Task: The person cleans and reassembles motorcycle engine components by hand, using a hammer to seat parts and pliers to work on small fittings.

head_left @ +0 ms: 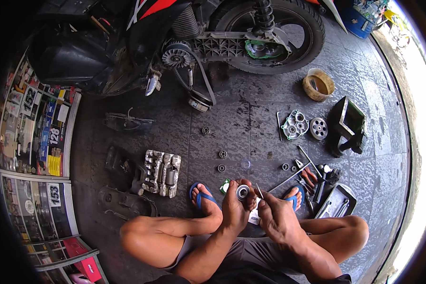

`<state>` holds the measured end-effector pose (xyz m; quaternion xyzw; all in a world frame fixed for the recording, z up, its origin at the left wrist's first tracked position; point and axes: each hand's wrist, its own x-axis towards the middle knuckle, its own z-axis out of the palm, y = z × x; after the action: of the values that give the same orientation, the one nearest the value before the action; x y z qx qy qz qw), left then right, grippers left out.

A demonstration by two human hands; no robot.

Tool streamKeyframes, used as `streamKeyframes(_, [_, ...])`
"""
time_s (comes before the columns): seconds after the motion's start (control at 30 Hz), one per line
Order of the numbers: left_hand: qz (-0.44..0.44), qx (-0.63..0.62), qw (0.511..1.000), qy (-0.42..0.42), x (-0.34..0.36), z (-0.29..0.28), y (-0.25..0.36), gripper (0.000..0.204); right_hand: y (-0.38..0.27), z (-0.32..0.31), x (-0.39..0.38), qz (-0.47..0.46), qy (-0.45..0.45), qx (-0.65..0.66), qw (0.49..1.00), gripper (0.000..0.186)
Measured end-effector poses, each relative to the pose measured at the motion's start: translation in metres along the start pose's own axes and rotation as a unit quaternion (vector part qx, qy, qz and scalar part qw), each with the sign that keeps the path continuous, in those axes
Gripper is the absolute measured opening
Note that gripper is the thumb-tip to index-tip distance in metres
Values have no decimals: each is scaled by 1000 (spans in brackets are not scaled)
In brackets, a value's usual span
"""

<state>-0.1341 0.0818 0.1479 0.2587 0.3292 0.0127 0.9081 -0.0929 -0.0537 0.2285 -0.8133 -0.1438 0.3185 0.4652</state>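
Between the thumb and fingers of my left hand (233, 210) is a round metal ball bearing (243, 192), its flat face turned up. Close beside it, my right hand (278, 217) is closed around a thin, pointed metal tool (259, 190). The tool's tip stands near the bearing's right side; whether they touch I cannot tell. Behind my left fingers shows a small green and white box (225, 186). A white packet (254, 217) lies below, partly covered by my hands. Further out on the floor are more bearings (223, 154).
A scooter (194, 45) with its drive belt exposed stands ahead. To the right lie a gear cover (295, 125), pliers (309, 176), a T-handle wrench (293, 175), a metal tray (338, 201) and a round tub (318, 85). At left are a foam mould (162, 173) and display shelves (35, 128).
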Motion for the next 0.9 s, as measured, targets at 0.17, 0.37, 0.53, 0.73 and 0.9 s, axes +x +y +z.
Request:
streamKeyframes(0.17, [30, 26, 998, -41, 2, -1, 2, 45, -4, -6, -3, -70, 5, -100, 993, 51])
streamKeyframes(0.37, [44, 73, 996, 18, 2, 4, 4, 42, 7, -4, -3, -91, -21, -32, 995, 58])
streamKeyframes(0.53, [59, 97, 993, 0, 1, 5, 6, 38, 8, -4, -3, -27, -35, 68, 997, 55])
streamKeyframes(0.73, [72, 112, 991, 7, 2, 4, 6, 38, 7, -8, -2, -37, -57, 114, 991, 55])
streamKeyframes(0.9, [79, 142, 986, -27, 1, 2, 7, 40, 1, -9, -2, 2, -61, 136, 989, 48])
